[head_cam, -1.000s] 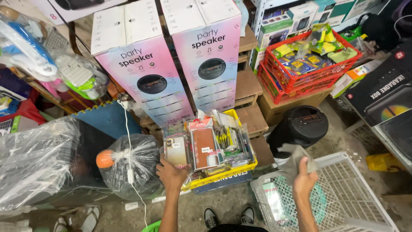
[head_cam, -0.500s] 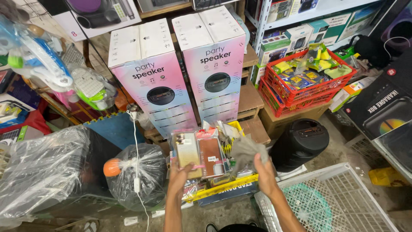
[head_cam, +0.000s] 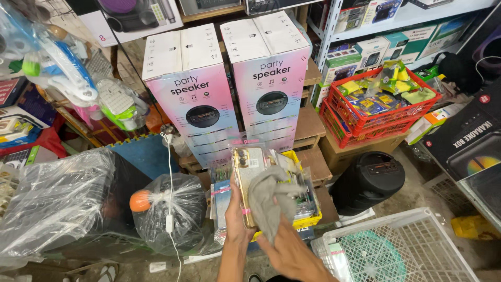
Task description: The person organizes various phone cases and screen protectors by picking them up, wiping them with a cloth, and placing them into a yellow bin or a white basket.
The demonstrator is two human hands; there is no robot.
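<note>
Over yellow crate (head_cam: 308,218), near its front edge: my left hand (head_cam: 236,215) clamps packet (head_cam: 245,180) upright; my right hand (head_cam: 284,245) presses grey rag (head_cam: 269,201) flat against packet's face.

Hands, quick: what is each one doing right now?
Left hand: closed around a gold phone-case package.
Right hand: holding a grey cloth against the package.

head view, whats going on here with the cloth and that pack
A person's left hand holds up a gold-coloured clear pack over a yellow crate of similar packs. The right hand presses a grey cloth against its front. Two tall pink speaker boxes stand behind, and a white basket sits at right.
</note>
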